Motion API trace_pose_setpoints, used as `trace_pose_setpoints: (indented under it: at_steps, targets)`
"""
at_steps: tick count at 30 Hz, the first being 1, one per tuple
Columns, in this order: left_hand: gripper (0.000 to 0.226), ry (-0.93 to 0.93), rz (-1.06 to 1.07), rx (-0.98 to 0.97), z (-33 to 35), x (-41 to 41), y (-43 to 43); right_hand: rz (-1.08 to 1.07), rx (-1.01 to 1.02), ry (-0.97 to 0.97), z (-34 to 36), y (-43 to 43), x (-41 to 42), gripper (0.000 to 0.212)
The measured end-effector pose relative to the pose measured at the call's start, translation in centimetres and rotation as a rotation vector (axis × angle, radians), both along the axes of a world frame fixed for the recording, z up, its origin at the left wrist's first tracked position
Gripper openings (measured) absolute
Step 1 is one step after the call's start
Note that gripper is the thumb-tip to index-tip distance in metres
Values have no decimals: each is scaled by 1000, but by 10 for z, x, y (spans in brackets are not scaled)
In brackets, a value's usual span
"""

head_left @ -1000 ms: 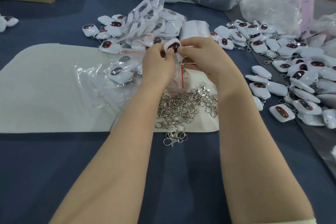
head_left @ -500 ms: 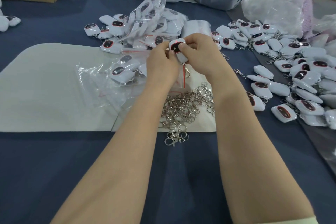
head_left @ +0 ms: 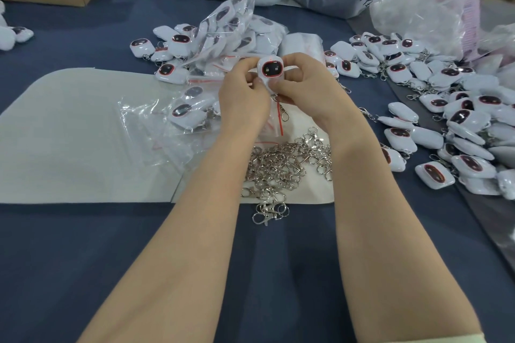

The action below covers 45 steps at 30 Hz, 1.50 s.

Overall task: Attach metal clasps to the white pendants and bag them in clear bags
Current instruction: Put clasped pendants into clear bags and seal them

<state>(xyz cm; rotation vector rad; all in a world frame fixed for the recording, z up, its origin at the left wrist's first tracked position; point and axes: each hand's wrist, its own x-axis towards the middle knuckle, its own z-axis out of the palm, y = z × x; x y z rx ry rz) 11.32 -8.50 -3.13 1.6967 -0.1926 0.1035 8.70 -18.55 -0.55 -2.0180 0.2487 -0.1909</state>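
Above the middle of the blue table (head_left: 83, 259), both hands pinch one white pendant (head_left: 271, 71) between them, its dark red-rimmed face turned up. The left hand (head_left: 243, 97) grips its left edge and lower corner; the right hand (head_left: 305, 89) clamps the right side and bottom. A metal clasp (head_left: 283, 113) hangs from the pendant's lower end, though the join itself is hidden by fingertips, so it may or may not be fully hooked. Just nearer lies the heap of loose clasps (head_left: 287, 164) on a pale mat (head_left: 69, 133). Left of the hands sit clear bags (head_left: 172, 120) with pendants inside. To the right spreads a pile of unbagged pendants (head_left: 446, 108).
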Motion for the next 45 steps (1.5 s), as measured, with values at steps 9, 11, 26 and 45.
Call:
trace_pose_setpoints:
  at_steps: [9,11,26,45]
  targets:
    - [17,-38,48,76,-3,5,0,77,-33,3,1,-3,0,25]
    - [17,-58,52,103,-3,6,1,90,-14,0,2,-5,0,22]
    - [24,-94,-9,75,0,4,-1,-15,40,-39,-3,-9,6,9]
    - [20,-73,32,33,-1,5,0,74,-2,13,1,-3,1,26]
